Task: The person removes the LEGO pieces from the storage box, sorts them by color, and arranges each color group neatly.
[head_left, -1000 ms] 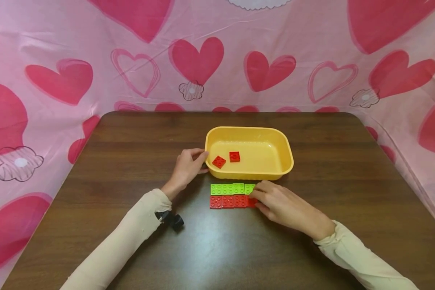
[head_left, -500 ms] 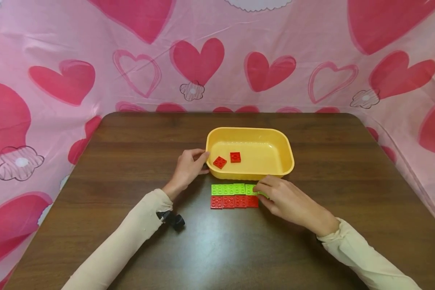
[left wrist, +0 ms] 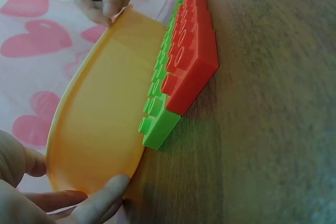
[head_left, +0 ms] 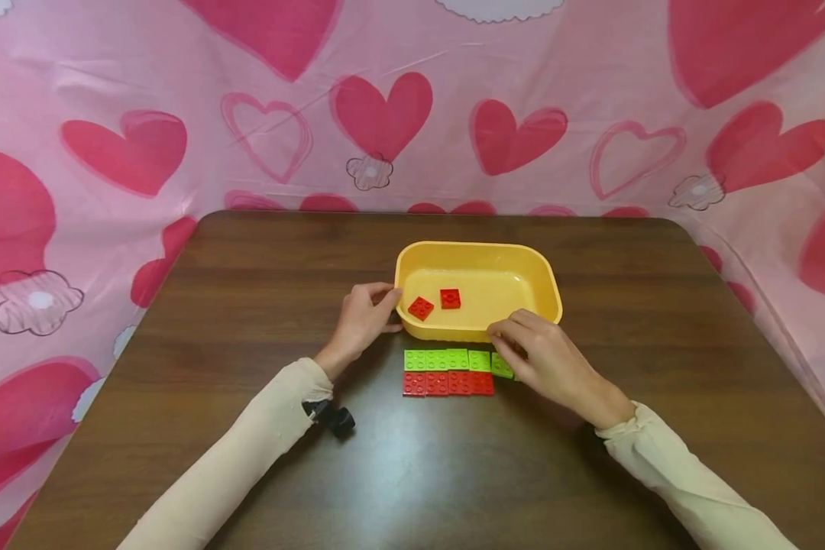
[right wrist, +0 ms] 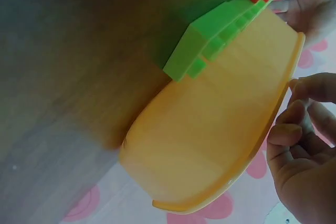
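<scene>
A yellow plastic tub (head_left: 477, 334) stands on the table with two red toy building bricks (head_left: 421, 308) in its left part. At its left end my left hand (head_left: 360, 317) grips the wall, fingers curved about the corner. My right hand (head_left: 550, 367) hovers by the tub's front rim, fingers loosely bent with nothing seen between them; in the right wrist view its fingertips (right wrist: 286, 135) are close to the rim. Before the tub lies a row of green bricks (head_left: 436, 360) against a row of red bricks (head_left: 447, 383). The rightmost green brick (head_left: 501, 365) is partly hidden by my right hand.
Everything stands on a dark wood-look table (head_left: 282, 260). Behind and beside it hangs a pink cloth (head_left: 447, 46) with heart prints. A black device (head_left: 330, 418) is strapped at the left wrist.
My right hand has moved from the right end of the rows up to the tub's front rim, uncovering green brick at that end. The left hand stays on the tub.
</scene>
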Motion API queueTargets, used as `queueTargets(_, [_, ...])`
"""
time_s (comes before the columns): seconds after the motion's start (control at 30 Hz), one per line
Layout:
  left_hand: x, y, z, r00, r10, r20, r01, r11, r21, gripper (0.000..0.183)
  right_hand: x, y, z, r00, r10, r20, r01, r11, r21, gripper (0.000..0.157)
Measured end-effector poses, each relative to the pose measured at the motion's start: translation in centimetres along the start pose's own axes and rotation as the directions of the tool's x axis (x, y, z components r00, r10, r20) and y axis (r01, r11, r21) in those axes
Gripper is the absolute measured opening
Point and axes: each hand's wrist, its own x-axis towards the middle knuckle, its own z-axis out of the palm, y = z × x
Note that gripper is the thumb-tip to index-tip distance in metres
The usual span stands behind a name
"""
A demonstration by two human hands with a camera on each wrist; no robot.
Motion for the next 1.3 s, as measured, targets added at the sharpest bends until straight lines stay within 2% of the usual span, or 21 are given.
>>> queueTargets(0.13, [0.0,0.0,0.0,1.0,-0.004,-0.006,0.003,1.0,-0.022,0.037,0.6,0.5,0.1,0.999,0.04,-0.025,-0.039,0.999,0.037,0.015])
queueTargets(0.27, [-0.1,0.0,0.0,1.0,-0.009,-0.005,0.008,1.0,-0.025,0.037,1.7,0.8,0.1,0.993,0.117,-0.002,-0.116,0.992,0.051,0.012])
queueTargets(0.37, [-0.1,0.0,-0.1,1.0,-0.01,-0.007,0.01,1.0,-0.019,0.037,3.0,1.1,0.3,0.988,0.153,0.015,-0.153,0.987,0.056,0.011])
queueTargets(0.53, [-0.1,-0.1,-0.2,1.0,-0.011,-0.018,0.011,1.0,-0.013,0.038,5.6,1.7,1.0,0.986,0.167,0.031,-0.169,0.981,0.097,0.012])
queueTargets(0.6, [-0.1,-0.1,-0.2,1.0,-0.011,-0.02,0.011,1.0,-0.011,0.037,6.4,2.0,1.5,0.981,0.185,0.061,-0.191,0.974,0.118,0.013])
queueTargets(0.67, [0.0,-0.2,-0.2,1.0,-0.007,-0.015,0.007,1.0,-0.009,0.037,7.0,2.4,1.9,0.97,0.212,0.116,-0.227,0.965,0.134,0.017])
queueTargets(0.77, [0.0,-0.1,-0.1,1.0,0.001,-0.006,-0.001,1.0,0.002,0.037,7.3,2.9,2.4,0.943,0.251,0.218,-0.286,0.947,0.147,0.024])
queueTargets(0.87, [0.0,-0.1,0.0,1.0,0.01,-0.002,-0.01,1.0,0.013,0.037,7.2,3.4,2.5,0.921,0.25,0.299,-0.302,0.943,0.141,0.029])
queueTargets(1.07, [0.1,-0.1,0.2,1.0,0.027,-0.012,-0.026,1.0,0.017,0.036,7.0,3.6,2.5,0.916,0.148,0.372,-0.218,0.964,0.154,0.033])
queueTargets(1.17, [0.1,-0.3,0.2,0.999,0.034,-0.011,-0.034,0.999,0.022,0.036,6.8,3.5,2.5,0.9,0.157,0.408,-0.238,0.958,0.157,0.035])
queueTargets(1.3, [0.0,-0.5,0.2,0.999,0.034,-0.007,-0.034,0.999,0.027,0.037,6.8,3.4,2.6,0.865,0.233,0.444,-0.33,0.931,0.154,0.038])
